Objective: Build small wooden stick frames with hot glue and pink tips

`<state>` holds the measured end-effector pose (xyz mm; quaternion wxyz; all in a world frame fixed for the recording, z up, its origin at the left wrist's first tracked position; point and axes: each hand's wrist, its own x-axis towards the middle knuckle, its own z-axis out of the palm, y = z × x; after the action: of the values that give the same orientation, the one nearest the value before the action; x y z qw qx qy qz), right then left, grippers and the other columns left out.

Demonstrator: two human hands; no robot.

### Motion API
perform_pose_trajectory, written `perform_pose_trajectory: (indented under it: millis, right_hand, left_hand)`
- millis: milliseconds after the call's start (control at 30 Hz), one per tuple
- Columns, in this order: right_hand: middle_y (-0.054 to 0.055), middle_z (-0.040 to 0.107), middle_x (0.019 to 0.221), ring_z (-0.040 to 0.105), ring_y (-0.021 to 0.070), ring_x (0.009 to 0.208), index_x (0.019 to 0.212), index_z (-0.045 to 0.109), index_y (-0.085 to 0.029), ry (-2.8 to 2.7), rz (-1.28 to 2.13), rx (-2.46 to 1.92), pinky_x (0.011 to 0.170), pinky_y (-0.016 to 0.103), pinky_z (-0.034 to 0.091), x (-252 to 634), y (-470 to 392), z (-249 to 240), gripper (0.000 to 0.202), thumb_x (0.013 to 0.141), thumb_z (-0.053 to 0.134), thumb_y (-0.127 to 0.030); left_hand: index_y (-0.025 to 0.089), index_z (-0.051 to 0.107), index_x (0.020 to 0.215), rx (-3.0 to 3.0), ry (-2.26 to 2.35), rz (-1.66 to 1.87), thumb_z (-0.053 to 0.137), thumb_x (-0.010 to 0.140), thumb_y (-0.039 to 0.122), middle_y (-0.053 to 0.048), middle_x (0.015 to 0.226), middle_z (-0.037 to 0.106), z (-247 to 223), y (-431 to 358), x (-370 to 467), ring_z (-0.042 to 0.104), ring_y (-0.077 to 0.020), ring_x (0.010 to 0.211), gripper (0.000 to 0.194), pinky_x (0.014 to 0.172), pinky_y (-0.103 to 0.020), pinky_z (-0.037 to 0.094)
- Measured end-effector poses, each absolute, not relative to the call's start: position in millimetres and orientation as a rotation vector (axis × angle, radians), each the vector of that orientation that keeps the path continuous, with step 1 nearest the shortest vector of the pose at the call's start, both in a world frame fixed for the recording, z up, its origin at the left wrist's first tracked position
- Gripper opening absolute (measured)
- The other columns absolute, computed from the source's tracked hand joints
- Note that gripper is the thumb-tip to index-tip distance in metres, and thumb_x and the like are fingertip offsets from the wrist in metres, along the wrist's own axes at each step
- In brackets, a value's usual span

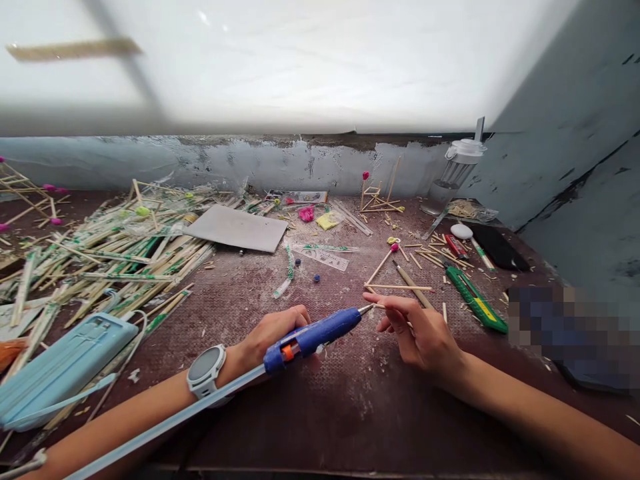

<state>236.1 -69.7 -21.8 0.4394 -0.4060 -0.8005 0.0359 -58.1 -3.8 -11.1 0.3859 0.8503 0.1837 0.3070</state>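
Note:
My left hand, with a watch on its wrist, is wrapped round a blue glue gun. A long glue stick trails from the gun's back end. Between the fingertips of my right hand is a short wooden stick. The gun's nozzle meets or nearly meets this stick's end; I cannot tell which. Just beyond the right fingers lie a longer wooden stick, a slanting stick topped by a pink ball, and a pointed brown tool.
Heaped chopsticks and wrappers cover the left side, with a light blue power bank in front. A grey board and a clear ruler lie mid-table. On the right are a green utility knife, a black phone and a bottle.

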Motion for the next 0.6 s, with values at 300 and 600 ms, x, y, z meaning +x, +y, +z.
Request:
perform_pose_trajectory:
  millis: [300, 600]
  right_hand:
    - [0.013, 0.080, 0.124, 0.076, 0.0104, 0.061, 0.134, 0.050, -0.022, -1.975, 0.082, -0.981, 0.060, 0.019, 0.063, 234.2, -69.8, -19.8, 0.029, 0.108, 0.046, -0.011]
    - [0.014, 0.079, 0.124, 0.076, 0.0094, 0.062, 0.129, 0.052, -0.021, -1.954, 0.090, -0.954, 0.062, 0.019, 0.063, 233.0, -69.5, -20.8, 0.025, 0.107, 0.047, -0.010]
  left_hand:
    - [0.020, 0.054, 0.086, 2.180, 0.442, 0.795, 0.054, 0.106, 0.043, -0.001, 0.077, 0.067, -14.2, -1.0, -59.5, 0.061, -0.0139, 0.069, 0.030, 0.067, -0.024, 0.046]
    - [0.024, 0.055, 0.085, 2.188, 0.442, 0.854, 0.055, 0.106, 0.048, -0.001, 0.073, 0.066, -16.8, -1.9, -58.3, 0.062, -0.0165, 0.064, 0.032, 0.062, -0.027, 0.048]
